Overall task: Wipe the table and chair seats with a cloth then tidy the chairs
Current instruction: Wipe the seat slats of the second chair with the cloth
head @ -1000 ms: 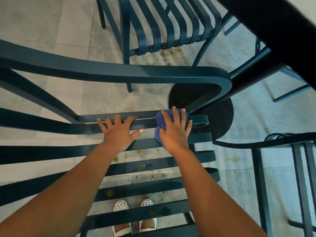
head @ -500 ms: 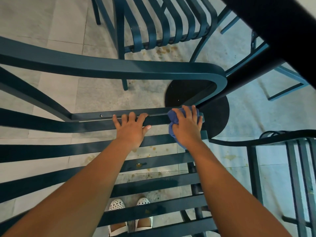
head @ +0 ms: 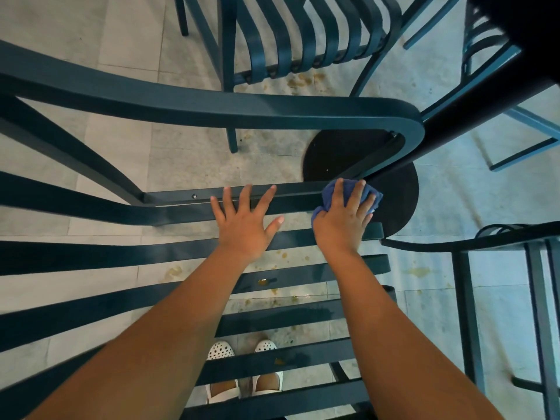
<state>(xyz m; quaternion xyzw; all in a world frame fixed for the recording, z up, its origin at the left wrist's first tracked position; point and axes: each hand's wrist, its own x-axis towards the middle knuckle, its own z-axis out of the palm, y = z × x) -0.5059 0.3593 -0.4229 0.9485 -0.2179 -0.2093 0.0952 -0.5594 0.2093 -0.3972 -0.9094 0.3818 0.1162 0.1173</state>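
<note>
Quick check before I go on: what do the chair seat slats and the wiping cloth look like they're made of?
Seat slats: probably painted or powder-coated metal, dark teal with a smooth satin sheen, thin flat bars and a screw head at the frame; moulded plastic can't be excluded. Cloth: soft blue fabric, possibly microfibre, matte and bunched in folds under the right hand.

Your hands work on the slatted seat (head: pixel 91 256), and the gaps between its slats are narrow. Above the left hand (head: pixel 242 228), the armrest (head: pixel 212 107) curves over the seat and limits the room upward; between it and the seat stays an open window. The right hand (head: pixel 342 225) with the cloth (head: pixel 371 195) is in the corner where the armrest bends down. Just beside it stand the table post (head: pixel 485 98) and its round base (head: pixel 397 204). On the right, another chair (head: pixel 466 298) stands near.
</note>
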